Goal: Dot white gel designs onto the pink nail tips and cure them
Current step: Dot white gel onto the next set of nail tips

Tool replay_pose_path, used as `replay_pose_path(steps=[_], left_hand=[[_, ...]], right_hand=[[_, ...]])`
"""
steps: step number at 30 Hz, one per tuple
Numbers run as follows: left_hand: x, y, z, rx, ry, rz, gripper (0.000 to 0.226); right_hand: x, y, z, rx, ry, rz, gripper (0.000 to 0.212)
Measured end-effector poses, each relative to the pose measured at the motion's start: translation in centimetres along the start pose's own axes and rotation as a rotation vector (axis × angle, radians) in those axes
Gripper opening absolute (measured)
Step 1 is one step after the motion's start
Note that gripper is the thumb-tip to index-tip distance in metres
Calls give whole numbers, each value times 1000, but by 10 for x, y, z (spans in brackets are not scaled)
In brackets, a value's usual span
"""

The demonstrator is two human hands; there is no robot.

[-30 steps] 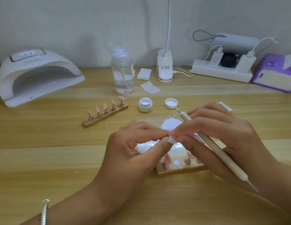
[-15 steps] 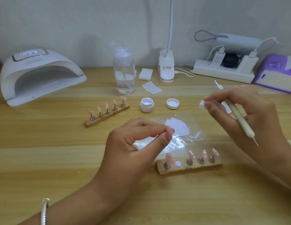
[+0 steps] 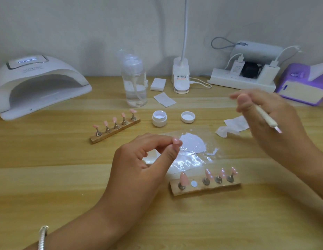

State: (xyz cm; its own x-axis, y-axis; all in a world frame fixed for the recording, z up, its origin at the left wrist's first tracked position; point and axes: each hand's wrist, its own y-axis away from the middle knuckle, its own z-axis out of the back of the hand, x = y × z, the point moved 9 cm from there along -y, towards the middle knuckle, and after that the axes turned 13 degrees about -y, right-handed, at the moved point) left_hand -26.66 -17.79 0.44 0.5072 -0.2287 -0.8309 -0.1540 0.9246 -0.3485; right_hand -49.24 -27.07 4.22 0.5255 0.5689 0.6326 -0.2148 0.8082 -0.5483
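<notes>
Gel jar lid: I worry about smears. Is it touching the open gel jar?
Apart. The head view shows the lid right of the gel jar, with a strip of bare table between them.

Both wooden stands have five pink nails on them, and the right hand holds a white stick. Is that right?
Not quite. The far stand holds five pink nail tips, but the near stand holds only four, with one spot bare, as the head view shows. The right hand does hold the white stick.
</notes>
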Motion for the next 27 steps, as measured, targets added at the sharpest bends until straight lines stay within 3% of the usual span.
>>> replay_pose_path(steps=[3,7,12,15,23,27], left_hand=[[4,-1,1,-11,3,24,8],[10,-1,-2,23,19,59,13],[15,1,-12,100,6,68,8],[23,2,-20,154,2,93,7],[23,1,-21,171,-38,89,16],[21,1,-22,171,-55,81,15]], right_hand=[[-1,-13,-11,107,-302,-135,39],[14,-13,-49,376,-361,-136,42],[7,-11,-74,282,-402,-145,50],[1,-9,-84,308,-405,-173,46],[-2,-10,-85,332,-358,-150,45],[-1,-11,-77,266,-329,-128,47]])
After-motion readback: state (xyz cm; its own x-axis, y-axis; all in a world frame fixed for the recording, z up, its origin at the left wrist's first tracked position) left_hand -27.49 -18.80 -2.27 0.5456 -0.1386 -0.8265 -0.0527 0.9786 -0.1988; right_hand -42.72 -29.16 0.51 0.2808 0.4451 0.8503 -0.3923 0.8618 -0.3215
